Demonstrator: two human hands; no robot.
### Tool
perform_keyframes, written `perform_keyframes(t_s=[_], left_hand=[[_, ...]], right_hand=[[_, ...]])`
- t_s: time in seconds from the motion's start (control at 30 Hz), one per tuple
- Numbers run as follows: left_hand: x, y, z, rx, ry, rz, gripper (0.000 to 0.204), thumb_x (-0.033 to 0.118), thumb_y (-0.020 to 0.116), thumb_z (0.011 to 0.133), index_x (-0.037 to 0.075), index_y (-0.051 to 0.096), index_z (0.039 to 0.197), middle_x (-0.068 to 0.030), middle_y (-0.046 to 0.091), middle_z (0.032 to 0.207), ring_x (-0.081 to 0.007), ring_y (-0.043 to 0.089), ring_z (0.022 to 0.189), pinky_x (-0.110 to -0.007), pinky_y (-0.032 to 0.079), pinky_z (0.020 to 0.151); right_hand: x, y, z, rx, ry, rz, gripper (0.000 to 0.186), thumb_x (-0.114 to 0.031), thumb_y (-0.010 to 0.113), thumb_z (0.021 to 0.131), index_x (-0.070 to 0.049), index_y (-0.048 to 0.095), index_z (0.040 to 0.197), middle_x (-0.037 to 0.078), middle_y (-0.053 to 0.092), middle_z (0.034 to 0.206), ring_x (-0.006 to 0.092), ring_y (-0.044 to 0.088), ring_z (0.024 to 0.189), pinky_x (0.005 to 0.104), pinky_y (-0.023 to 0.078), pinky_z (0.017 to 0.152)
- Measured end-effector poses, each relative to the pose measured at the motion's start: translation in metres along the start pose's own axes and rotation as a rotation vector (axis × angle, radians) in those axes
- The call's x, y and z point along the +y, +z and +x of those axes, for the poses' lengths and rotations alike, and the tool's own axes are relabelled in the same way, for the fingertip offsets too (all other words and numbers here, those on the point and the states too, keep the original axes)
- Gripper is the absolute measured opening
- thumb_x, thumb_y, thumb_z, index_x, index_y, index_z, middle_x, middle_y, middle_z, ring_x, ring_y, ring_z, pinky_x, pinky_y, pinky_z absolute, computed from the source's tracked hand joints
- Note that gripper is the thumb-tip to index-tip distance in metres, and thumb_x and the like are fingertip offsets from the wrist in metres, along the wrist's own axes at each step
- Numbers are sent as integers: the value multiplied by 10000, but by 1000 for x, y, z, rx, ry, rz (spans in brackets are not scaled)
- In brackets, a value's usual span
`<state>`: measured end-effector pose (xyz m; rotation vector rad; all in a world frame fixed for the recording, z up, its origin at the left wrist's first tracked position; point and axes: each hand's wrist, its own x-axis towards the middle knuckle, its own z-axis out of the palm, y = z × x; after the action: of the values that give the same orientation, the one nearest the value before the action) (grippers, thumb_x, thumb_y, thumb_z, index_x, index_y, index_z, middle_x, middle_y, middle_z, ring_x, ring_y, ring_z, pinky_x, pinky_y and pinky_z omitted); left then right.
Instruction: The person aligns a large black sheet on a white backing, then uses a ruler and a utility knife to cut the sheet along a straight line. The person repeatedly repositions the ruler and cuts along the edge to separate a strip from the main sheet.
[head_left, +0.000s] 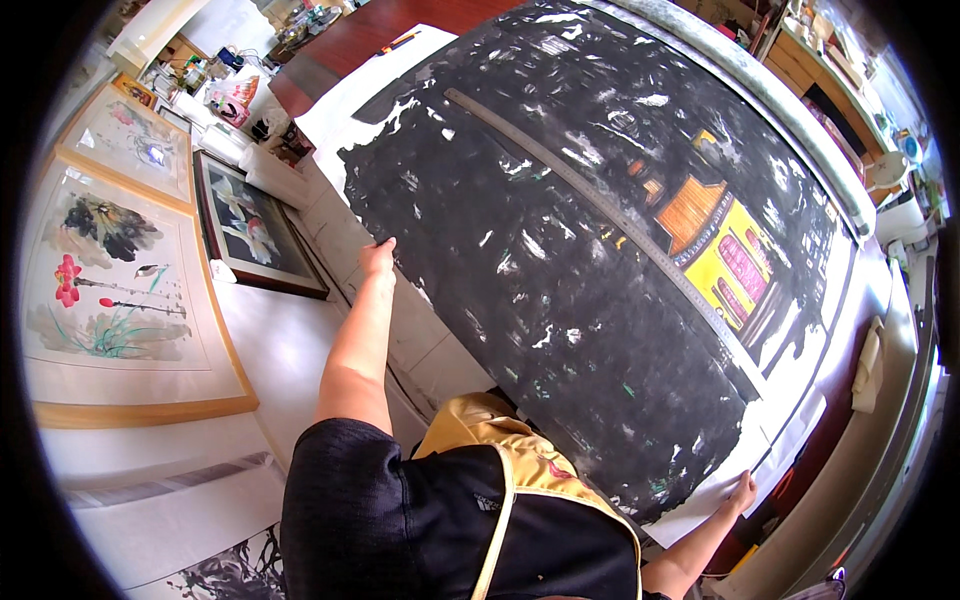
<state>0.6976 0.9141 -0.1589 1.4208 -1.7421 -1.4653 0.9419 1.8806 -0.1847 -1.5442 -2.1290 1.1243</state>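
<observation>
The yellow apron [500, 440] is close against the near edge of the painting [560, 330], so there is little room between body and sheet. That ragged black edge slants from the left hand down to the right hand. The right hand [742, 494] is low at the near right corner, fingers closed on the white margin, forearm angled up and outward. The left hand [377, 258] reaches farther, arm nearly straight, thumb and fingers pinched on the left part of the edge; the undersides of both grips are hidden.

Left of the sheet, a strip of pale tiles [425, 350] separates it from the framed pictures [125, 265]. The painting spreads over the table [350, 45], bare white paper showing along its right side. A long ruler [600, 200] lies slantwise on it, one end near that right margin, beside the yellow building [735, 265]. Farther off, pens [398, 43] rest on white paper at the upper left, and a thick roll [760, 75] bounds the far edge.
</observation>
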Motion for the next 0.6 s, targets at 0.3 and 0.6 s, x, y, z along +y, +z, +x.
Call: perform_keyframes(t_s=[0.3, 0.6], left_hand=[[58, 106, -140, -219, 1183, 592, 517, 297, 796, 831, 146, 586, 1280, -137, 543, 1237, -366, 503, 1170, -493, 412, 995], [74, 248, -394, -1239, 1528, 636, 436, 350, 823, 797, 111, 619, 1099, -94, 556, 1079, -321, 509, 1063, -440, 424, 972]], right_hand=[[12, -42, 11, -86, -18, 156, 343, -274, 730, 919, 20, 681, 1089, 60, 677, 1004, 173, 592, 909, 340, 477, 830], [-84, -12, -50, -82, -27, -508, 477, -467, 702, 838, -7, 684, 966, 207, 720, 943, 349, 692, 923, 437, 517, 857]])
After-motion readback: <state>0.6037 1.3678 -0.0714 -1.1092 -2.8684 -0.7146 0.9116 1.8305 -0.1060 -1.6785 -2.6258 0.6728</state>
